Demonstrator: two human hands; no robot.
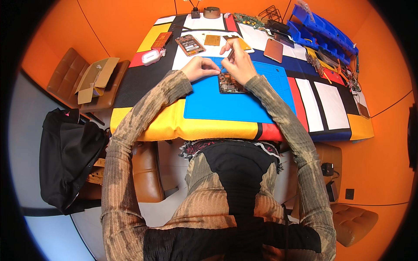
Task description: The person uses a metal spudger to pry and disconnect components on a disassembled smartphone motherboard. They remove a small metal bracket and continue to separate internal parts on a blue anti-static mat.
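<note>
Orange walls (100,21); brown padded chairs (148,174) around cloth-covered table (130,93); pale floor (150,212).

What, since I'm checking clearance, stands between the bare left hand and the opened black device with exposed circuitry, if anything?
Nothing visible: the left hand has fingertips near the device at its upper left corner; contact is unclear.

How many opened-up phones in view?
2 that I can make out: near phone on the blue mat; far phone beyond the mat, toward its far left. Others could be hidden in the back-right clutter.
</note>
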